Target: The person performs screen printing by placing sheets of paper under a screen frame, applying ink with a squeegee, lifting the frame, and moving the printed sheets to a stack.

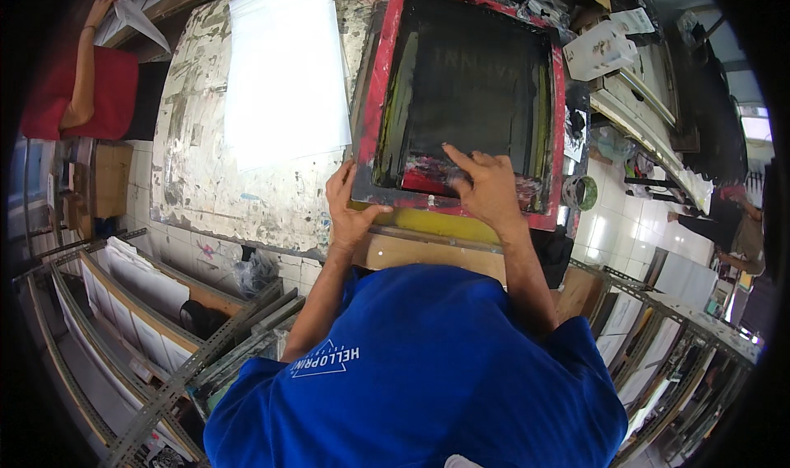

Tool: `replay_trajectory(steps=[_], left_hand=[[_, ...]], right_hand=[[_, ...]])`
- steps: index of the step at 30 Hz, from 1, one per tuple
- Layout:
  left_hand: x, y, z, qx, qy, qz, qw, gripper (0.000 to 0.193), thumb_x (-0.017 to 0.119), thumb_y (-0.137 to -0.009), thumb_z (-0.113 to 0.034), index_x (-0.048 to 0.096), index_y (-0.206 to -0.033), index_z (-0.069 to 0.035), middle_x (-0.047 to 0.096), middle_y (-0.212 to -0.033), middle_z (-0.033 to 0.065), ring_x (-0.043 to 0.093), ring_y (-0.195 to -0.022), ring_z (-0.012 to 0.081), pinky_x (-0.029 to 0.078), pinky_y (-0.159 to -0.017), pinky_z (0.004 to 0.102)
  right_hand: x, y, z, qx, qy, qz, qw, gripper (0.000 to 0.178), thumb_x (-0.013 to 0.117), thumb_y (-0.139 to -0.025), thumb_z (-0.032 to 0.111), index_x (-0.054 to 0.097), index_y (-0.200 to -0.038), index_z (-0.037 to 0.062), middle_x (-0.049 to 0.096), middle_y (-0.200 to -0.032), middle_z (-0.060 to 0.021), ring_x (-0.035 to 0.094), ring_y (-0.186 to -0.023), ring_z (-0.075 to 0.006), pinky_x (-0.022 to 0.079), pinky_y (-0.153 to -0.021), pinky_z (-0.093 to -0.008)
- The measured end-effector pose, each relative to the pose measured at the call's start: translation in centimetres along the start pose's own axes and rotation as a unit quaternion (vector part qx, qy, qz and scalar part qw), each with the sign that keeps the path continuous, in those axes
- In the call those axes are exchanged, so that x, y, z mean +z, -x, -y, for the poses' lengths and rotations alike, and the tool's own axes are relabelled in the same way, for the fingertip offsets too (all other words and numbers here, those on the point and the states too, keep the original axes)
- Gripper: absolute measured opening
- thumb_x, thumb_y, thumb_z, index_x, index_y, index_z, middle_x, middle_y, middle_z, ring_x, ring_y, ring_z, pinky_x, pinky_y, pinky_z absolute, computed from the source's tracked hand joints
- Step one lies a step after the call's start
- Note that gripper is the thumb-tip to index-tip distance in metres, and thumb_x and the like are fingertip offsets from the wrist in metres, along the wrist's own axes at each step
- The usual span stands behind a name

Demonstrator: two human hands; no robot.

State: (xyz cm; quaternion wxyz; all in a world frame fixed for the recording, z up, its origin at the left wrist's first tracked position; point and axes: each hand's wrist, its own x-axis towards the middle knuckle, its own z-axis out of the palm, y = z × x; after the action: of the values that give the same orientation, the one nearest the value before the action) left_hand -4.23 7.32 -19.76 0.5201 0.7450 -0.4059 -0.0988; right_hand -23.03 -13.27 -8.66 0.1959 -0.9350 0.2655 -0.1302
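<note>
I had the left hand [349, 211] open against the red screen-printing frame's [559, 98] corner, the right hand [494, 190] spread over its dark mesh [477, 90], white sheets [288, 81] beyond the left.

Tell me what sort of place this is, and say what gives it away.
Probably a screen-printing workshop: a red-framed screen with dark smears inside lies before the person, beside white sheets on a heavily stained worktable.
</note>
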Motion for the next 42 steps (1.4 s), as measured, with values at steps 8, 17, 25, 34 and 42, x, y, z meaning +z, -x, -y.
replay_trajectory(steps=[8,17,25,34,42], left_hand=[[-0.2,0.3,0.2,-0.012,-0.123,0.018,0.992,0.096,0.096,-0.05,-0.023,0.063,-0.138,-0.007,0.044,-0.155,0.0196,0.035,-0.141,0.0415,0.031,-0.117,0.0519],[-0.5,0.6,0.8,0.0,-0.115,0.028,0.993,0.095,0.095,-0.055,-0.031,0.061,-0.14,-0.005,0.041,-0.156,0.0235,0.036,-0.139,0.0434,0.031,-0.114,0.0534],[-0.6,0.3,0.4,0.004,-0.108,0.026,0.994,0.095,0.094,-0.057,-0.034,0.06,-0.141,-0.004,0.042,-0.156,0.0239,0.04,-0.137,0.0428,0.029,-0.114,0.0531],[-1.0,0.4,0.3,0.021,-0.104,0.034,0.994,0.097,0.094,-0.057,-0.035,0.058,-0.141,-0.002,0.049,-0.145,0.022,0.043,-0.132,0.0393,0.032,-0.111,0.0503],[-0.3,1.5,0.2,-0.058,-0.036,0.01,0.998,0.099,0.096,-0.06,-0.032,0.055,-0.144,0.001,0.053,-0.13,0.0197,0.044,-0.126,0.035,0.035,-0.109,0.0455]], right_hand=[[4.3,-3.3,-4.1,0.044,0.054,-0.029,0.997,0.081,0.076,-0.06,0.008,0.062,-0.138,0.0209,0.055,-0.106,-0.0082,0.052,-0.111,-0.0276,0.033,-0.097,-0.0502],[3.9,-17.3,-13.1,-0.013,0.111,-0.128,0.985,0.077,0.074,-0.059,0.016,0.064,-0.135,0.0235,0.057,-0.104,-0.006,0.054,-0.11,-0.0273,0.034,-0.096,-0.0506],[2.9,-26.9,-20.0,-0.023,0.153,-0.138,0.978,0.081,0.077,-0.066,0.022,0.059,-0.144,0.0284,0.063,-0.12,-0.0087,0.056,-0.119,-0.0293,0.034,-0.097,-0.0527],[0.8,-28.7,-19.2,-0.076,0.124,-0.142,0.979,0.056,0.076,-0.081,0.017,0.068,-0.134,0.03,0.074,-0.11,-0.0102,0.067,-0.108,-0.033,0.046,-0.089,-0.0492],[1.3,-19.4,-12.8,-0.03,0.129,-0.109,0.985,0.057,0.071,-0.083,0.011,0.066,-0.134,0.0337,0.072,-0.105,-0.0185,0.07,-0.101,-0.0369,0.053,-0.083,-0.0473]])
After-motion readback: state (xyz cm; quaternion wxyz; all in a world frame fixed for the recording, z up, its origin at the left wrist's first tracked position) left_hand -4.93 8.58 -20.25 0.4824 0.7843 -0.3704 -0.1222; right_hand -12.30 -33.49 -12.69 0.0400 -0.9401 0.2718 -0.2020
